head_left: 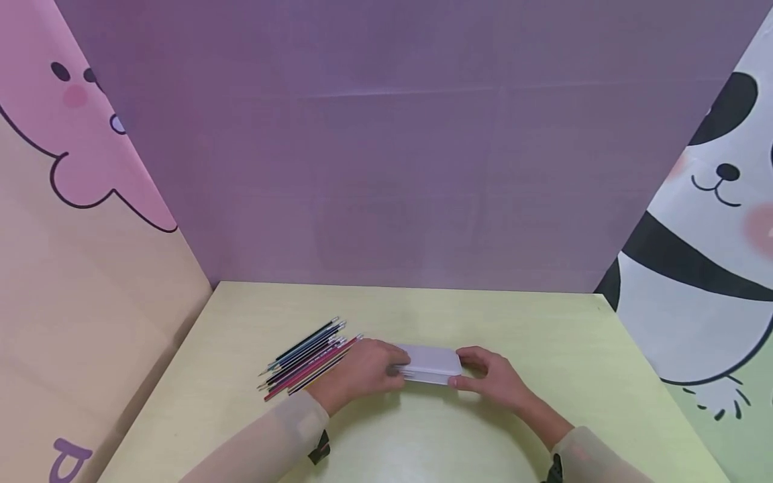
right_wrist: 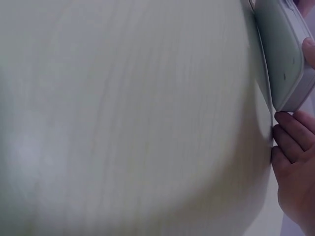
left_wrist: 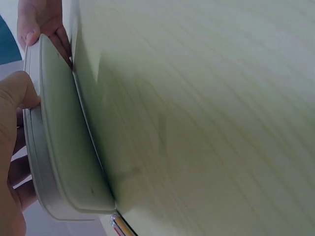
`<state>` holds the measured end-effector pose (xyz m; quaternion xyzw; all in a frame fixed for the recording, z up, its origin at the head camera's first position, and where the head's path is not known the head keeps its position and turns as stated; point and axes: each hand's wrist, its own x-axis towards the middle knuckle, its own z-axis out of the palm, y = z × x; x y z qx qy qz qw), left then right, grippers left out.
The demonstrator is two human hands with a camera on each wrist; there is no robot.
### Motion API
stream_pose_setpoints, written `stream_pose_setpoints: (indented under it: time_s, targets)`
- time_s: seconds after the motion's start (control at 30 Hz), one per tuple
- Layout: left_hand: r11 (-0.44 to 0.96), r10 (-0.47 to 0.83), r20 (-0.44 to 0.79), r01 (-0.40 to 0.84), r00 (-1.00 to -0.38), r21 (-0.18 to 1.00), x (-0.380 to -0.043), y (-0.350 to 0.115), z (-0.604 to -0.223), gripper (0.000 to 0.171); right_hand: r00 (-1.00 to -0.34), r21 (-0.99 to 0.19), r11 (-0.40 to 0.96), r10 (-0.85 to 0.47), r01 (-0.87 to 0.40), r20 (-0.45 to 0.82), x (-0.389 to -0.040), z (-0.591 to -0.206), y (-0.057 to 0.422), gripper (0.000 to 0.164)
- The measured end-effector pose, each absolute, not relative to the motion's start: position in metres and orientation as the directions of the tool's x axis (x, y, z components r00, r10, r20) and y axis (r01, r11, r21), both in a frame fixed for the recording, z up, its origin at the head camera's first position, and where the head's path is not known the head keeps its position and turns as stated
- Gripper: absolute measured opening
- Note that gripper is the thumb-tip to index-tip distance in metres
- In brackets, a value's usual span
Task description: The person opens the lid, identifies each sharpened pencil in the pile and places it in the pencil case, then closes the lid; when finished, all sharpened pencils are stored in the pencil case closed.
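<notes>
"Where's the white case [head_left: 431,360]?"

"At the desk [head_left: 543,329], between the two hands. The wrist views show its underside, so at least the near edge is off the surface. Whether the far edge touches, I can't tell."

"And the hands themselves?"

"Both holding it. The left hand [head_left: 371,365] grips the case's left end, with the thumb [left_wrist: 27,91] on its side wall and the other fingers beyond. The right hand [head_left: 495,377] spans the right end, narrowed to the case's width: thumb at the near corner, a finger at the far one."

"Why one at each end?"

"My guess is balance. It's a long, smooth box with rounded corners, so a grip at both ends should stop it swinging or slipping. That also leaves most of its top uncovered."

"What about the pencils [head_left: 302,361]?"

"Left of the case, beyond the left forearm, lying slantwise and roughly parallel. Laid side by side like that, they're probably less likely to roll about and easier to pick out singly."

"Is anything inside the case?"

"Can't say; its inside doesn't show. There's a seam along the near side, perhaps where a lid meets the body."
</notes>
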<state>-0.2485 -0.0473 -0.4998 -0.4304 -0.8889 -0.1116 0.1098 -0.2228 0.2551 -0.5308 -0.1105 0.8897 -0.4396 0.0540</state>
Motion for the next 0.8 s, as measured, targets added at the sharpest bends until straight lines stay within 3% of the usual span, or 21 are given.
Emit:
stream_pose_setpoints:
  time_s: [0.03, 0.17, 0.27, 0.43, 0.53, 0.7, 0.8]
  targets:
    - [0.591, 0.753, 0.302, 0.803, -0.584, 0.077, -0.249, -0.047, -0.499, 0.004, -0.971, -0.791, 0.595, -0.239, -0.142, -0.005, -0.223, -0.531, 0.255, 0.068]
    - [0.548, 0.800, 0.304, 0.836, -0.516, -0.024, -0.249, -0.046, -0.499, 0.024, -0.971, -0.786, 0.604, -0.238, -0.132, -0.019, -0.224, -0.531, 0.255, 0.070]
    - [0.538, 0.815, 0.294, 0.841, -0.499, -0.065, -0.249, -0.046, -0.500, 0.023, -0.969, -0.788, 0.601, -0.245, -0.138, -0.017, -0.224, -0.532, 0.254, 0.071]
    - [0.525, 0.815, 0.311, 0.850, -0.489, -0.036, -0.251, -0.047, -0.498, 0.014, -0.966, -0.787, 0.596, -0.258, -0.161, 0.002, -0.225, -0.533, 0.256, 0.072]
    - [0.530, 0.796, 0.312, 0.846, -0.518, 0.053, -0.252, -0.052, -0.494, 0.005, -0.965, -0.783, 0.598, -0.261, -0.171, 0.011, -0.224, -0.534, 0.259, 0.076]
    - [0.584, 0.736, 0.290, 0.790, -0.612, 0.184, -0.253, -0.063, -0.483, 0.027, -0.962, -0.770, 0.607, -0.270, -0.195, 0.031, -0.221, -0.536, 0.259, 0.086]
    - [0.629, 0.695, 0.266, 0.744, -0.669, 0.228, -0.256, -0.069, -0.480, 0.029, -0.960, -0.757, 0.616, -0.273, -0.216, 0.052, -0.221, -0.537, 0.258, 0.088]
